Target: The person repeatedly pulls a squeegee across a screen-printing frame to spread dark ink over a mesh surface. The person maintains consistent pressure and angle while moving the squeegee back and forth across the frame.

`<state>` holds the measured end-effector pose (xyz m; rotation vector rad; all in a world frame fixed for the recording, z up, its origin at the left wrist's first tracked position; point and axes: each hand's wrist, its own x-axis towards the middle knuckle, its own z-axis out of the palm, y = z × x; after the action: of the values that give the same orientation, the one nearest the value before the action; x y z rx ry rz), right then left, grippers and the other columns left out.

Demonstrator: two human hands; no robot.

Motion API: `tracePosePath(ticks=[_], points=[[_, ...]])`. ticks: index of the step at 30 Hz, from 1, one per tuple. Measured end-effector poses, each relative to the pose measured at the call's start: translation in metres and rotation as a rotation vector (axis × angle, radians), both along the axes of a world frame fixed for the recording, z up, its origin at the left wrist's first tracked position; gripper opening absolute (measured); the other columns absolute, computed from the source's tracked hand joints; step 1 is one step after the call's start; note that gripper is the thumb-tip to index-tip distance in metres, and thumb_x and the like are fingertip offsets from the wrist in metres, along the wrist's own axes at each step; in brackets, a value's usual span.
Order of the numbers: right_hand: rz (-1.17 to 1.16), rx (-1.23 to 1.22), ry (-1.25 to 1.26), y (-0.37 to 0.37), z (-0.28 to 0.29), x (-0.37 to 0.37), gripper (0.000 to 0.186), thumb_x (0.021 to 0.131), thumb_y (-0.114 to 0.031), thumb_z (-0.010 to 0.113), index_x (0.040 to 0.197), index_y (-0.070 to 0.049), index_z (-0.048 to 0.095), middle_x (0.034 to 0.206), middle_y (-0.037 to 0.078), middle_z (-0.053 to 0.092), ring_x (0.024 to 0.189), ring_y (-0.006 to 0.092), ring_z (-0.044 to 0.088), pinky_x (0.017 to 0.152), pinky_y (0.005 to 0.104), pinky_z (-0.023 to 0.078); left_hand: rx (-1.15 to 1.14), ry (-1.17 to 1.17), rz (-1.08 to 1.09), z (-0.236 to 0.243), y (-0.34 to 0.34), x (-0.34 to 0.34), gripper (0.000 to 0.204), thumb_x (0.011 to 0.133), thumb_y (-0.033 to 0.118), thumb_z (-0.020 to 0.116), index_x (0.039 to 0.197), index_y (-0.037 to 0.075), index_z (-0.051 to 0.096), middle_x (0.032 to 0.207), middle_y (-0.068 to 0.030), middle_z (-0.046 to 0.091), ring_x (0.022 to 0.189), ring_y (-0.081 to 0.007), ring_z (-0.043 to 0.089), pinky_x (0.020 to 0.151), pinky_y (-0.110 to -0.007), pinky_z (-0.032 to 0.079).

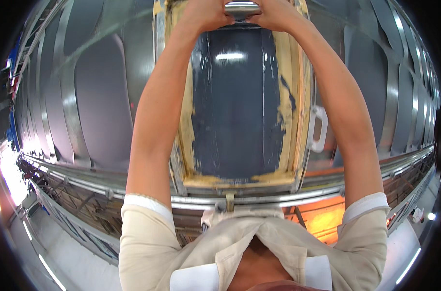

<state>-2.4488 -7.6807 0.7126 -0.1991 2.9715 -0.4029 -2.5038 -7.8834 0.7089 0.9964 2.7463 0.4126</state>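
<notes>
Both my arms reach to the far end of a screen-printing frame [295, 145], its border smeared with yellowish coating. Dark ink covers the mesh [236, 116] in the middle, with streaks along both sides. A squeegee [243, 7] with a shiny metal top lies across the far end of the mesh. My left hand [210, 14] is closed around its left end, and my right hand [275, 14] around its right end. The farthest part of both hands comes close to the picture's upper edge.
Dark fabric pieces [102, 102] lie in rows on the long table to the left, and more pieces [368, 82] to the right. A white handle [319, 129] sits at the frame's right side. A metal rail [191, 200] runs along the near table edge, with an orange glow [322, 218] below.
</notes>
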Motion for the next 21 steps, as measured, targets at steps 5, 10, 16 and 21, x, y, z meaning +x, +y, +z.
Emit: tracePosePath(ticks=[5,10,16,21], points=[[0.084,-0.188,-0.032,-0.032,-0.011,0.151,0.026,0.083,-0.027,0.081,0.096,-0.009,0.067,0.095,0.016,0.072,0.097,0.0397,0.067,0.083,0.0522,0.051,0.091,0.044,-0.082,-0.007,-0.043,0.147,0.021,0.078,0.028,0.083,0.093,0.015,0.076,0.085,-0.0122,0.073,0.085,-0.0353,0.07,0.08,-0.048,0.052],[0.151,-0.193,0.009,-0.081,0.005,0.327,0.024,0.073,-0.012,0.079,0.092,-0.009,0.065,0.091,0.013,0.068,0.097,0.0327,0.064,0.091,0.0443,0.046,0.146,0.028,-0.082,0.012,-0.093,0.327,0.017,0.068,0.013,0.08,0.082,0.014,0.07,0.08,-0.0055,0.069,0.08,-0.0281,0.065,0.079,-0.042,0.042],[0.165,-0.264,0.01,-0.091,0.013,0.366,0.024,0.074,-0.014,0.08,0.09,-0.009,0.063,0.087,0.01,0.069,0.094,0.0287,0.065,0.093,0.0419,0.044,0.152,-0.012,-0.067,0.019,-0.105,0.368,0.02,0.069,0.012,0.081,0.085,0.014,0.07,0.079,-0.003,0.067,0.08,-0.0233,0.064,0.08,-0.04,0.041],[0.138,-0.181,0.003,-0.057,0.019,0.249,0.022,0.08,-0.021,0.08,0.091,-0.009,0.065,0.085,0.013,0.07,0.091,0.0348,0.068,0.084,0.0479,0.049,0.117,0.092,-0.07,0.021,-0.072,0.251,0.018,0.073,0.019,0.083,0.084,0.014,0.07,0.081,-0.0052,0.068,0.083,-0.0272,0.066,0.082,-0.042,0.043]])
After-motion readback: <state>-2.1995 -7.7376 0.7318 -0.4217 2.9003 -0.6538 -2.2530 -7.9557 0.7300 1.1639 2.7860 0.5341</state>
